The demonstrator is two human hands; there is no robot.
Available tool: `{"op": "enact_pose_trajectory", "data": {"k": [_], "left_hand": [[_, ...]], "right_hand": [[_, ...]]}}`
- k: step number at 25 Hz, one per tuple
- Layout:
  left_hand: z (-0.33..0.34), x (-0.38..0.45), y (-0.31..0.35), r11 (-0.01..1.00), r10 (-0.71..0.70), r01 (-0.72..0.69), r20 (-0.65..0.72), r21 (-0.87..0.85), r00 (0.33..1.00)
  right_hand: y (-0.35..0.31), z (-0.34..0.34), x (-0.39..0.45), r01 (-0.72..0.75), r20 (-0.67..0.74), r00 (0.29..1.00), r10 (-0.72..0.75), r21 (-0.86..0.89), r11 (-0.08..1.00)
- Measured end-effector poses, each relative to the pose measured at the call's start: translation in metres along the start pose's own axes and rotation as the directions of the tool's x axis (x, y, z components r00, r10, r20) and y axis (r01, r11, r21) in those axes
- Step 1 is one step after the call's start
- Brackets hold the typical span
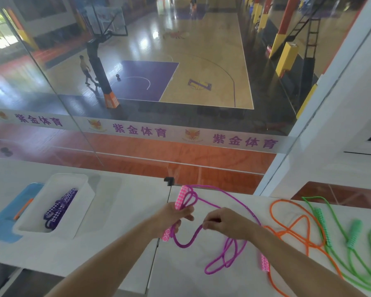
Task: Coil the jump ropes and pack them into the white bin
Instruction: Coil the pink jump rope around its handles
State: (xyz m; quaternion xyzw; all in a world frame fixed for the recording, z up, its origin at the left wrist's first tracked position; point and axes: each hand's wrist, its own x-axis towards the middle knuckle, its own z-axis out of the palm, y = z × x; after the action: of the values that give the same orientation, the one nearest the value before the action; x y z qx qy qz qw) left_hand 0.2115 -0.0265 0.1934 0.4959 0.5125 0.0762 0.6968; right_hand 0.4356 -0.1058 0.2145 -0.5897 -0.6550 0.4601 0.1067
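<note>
My left hand (173,215) grips a pink patterned handle (180,198) of the magenta jump rope (220,259) together with a couple of small rope loops. To its right, my right hand (223,225) pinches the same rope, which sags between the hands and trails onto the white table. The rope's second pink handle (265,262) lies on the table by my right forearm. The white bin (84,202) stands at the left and holds a coiled purple jump rope (59,207). An orange rope (291,228) and a green rope (351,236) lie loose at the right.
A blue tray (2,224) with an orange stick sits left of the bin. A glass wall (180,136) rises at the table's far edge, with a basketball court far below. A white wall (334,125) closes in at the right.
</note>
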Motion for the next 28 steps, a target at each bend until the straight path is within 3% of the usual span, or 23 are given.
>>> {"op": "enact_pose_trajectory", "data": {"k": [3,5,10,15,19,24,26,28], "left_hand": [[0.017,-0.003,-0.003,0.997,-0.014,0.024,0.141,-0.070,0.990],[0.023,-0.001,-0.004,0.992,-0.034,0.055,0.176,-0.117,0.984],[0.027,-0.003,-0.008,0.991,-0.114,0.097,0.203,0.093,0.973],[0.016,-0.003,-0.022,0.991,-0.129,0.128,0.299,0.026,0.945],[-0.006,-0.002,-0.034,0.958,-0.106,0.171,0.271,-0.231,0.957],[-0.020,0.005,-0.039,0.713,-0.094,0.094,0.038,-0.694,0.995],[-0.015,0.009,-0.037,0.641,-0.115,0.048,-0.034,-0.766,0.993],[-0.005,0.013,-0.033,0.647,-0.129,0.033,-0.067,-0.761,0.989]], "right_hand": [[0.002,-0.006,0.009,0.030,-0.240,0.971,-0.021,0.035,0.999],[0.002,-0.005,0.012,0.044,-0.316,0.948,-0.040,0.007,0.999],[0.011,-0.001,0.021,0.016,-0.410,0.911,-0.038,-0.057,0.998],[0.029,-0.004,0.025,0.000,-0.410,0.912,-0.011,-0.028,1.000],[0.058,-0.020,0.023,-0.111,-0.518,0.847,0.120,0.048,0.993],[0.074,-0.018,0.011,-0.256,-0.592,0.736,0.329,0.207,0.944],[0.065,-0.001,0.016,-0.255,-0.547,0.745,0.381,0.294,0.921],[0.045,0.018,0.022,-0.207,-0.466,0.805,0.366,0.358,0.910]]}}
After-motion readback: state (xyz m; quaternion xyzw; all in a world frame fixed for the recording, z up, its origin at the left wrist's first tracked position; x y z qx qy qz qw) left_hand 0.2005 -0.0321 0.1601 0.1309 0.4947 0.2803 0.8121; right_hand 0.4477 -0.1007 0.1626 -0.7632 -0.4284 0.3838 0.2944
